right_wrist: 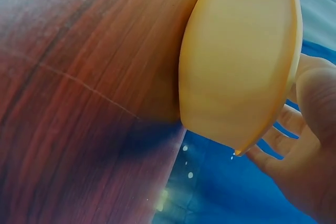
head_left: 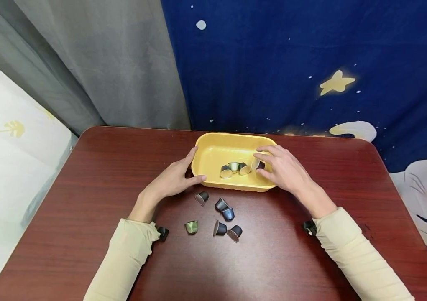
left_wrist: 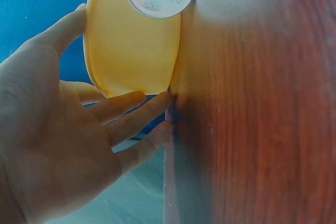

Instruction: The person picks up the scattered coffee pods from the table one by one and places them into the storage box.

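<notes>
No brand, label or writing could be read on anything. A shallow yellow plastic tray (head_left: 213,147) sat near the far edge of the dark red wooden tabletop (head_left: 85,200), about midway between its left and right edges. The left hand (head_left: 173,177) rested against the tray's left end with straight, relaxed fingers, the thumb along its near corner. The right hand (head_left: 282,167) reached over the tray's right end and pinched a small dark coffee capsule with a pale foil top (head_left: 257,164) just above the tray floor. Three more small foil-topped capsules (head_left: 233,168) lay inside the tray. Six loose capsules, five dark (head_left: 223,217) and one green (head_left: 191,227), lay scattered on the tabletop just in front of the tray, between the two forearms. Bare tabletop lay wide to the left, to the right and toward the near edge. Both wrist views were blurred and showed only the tray's outer wall, fingers and wood grain; the pinched capsule was hidden there.
</notes>
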Demonstrator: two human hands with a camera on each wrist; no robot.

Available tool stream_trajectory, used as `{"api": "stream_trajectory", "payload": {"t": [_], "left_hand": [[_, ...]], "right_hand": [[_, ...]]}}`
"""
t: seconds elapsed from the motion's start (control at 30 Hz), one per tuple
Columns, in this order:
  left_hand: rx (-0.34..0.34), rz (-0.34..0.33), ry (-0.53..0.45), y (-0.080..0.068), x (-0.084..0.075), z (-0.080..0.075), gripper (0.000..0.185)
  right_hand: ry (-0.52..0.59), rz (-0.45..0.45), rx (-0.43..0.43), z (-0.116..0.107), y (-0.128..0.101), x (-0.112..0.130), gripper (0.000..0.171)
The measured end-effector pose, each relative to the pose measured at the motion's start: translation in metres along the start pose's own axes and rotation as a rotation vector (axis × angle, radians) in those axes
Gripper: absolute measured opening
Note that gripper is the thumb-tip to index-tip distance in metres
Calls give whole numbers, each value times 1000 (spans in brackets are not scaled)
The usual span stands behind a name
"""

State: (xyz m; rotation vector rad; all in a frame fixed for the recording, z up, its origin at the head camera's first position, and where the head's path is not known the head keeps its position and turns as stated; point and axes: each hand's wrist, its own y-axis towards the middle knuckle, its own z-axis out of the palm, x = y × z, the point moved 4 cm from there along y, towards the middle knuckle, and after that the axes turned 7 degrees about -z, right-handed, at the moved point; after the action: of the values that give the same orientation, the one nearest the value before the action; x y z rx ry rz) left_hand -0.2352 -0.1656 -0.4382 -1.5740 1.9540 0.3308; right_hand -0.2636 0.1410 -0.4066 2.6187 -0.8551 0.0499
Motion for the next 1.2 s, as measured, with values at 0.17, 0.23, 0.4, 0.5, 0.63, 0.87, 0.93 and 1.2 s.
{"api": "stream_trajectory", "payload": {"t": [0.17, 0.23, 0.4, 0.5, 0.63, 0.87, 0.93, 1.2], "left_hand": [[1, -8, 6, 1, 1, 1, 101], [4, -7, 3, 1, 0, 1, 101], [13, -13, -6, 2, -2, 2, 100], [11, -18, -4, 2, -3, 1, 100], [4, -20, -3, 1, -2, 0, 101], [4, -24, 1, 0, 0, 0, 101], [6, -26, 0, 0, 0, 0, 100], [6, -21, 2, 1, 1, 1, 101]], "right_hand": [[1, -14, -8, 1, 4, -2, 42], [3, -12, -12, 2, 4, -2, 43], [16, -4, -20, 5, 5, -4, 41], [11, -11, -24, 7, 7, -5, 40], [5, -17, -27, 8, 11, -6, 40], [-2, 0, -14, 11, 16, -8, 40], [-2, 7, -11, 12, 17, -9, 39], [-7, 10, -12, 16, 18, -11, 40]]}}
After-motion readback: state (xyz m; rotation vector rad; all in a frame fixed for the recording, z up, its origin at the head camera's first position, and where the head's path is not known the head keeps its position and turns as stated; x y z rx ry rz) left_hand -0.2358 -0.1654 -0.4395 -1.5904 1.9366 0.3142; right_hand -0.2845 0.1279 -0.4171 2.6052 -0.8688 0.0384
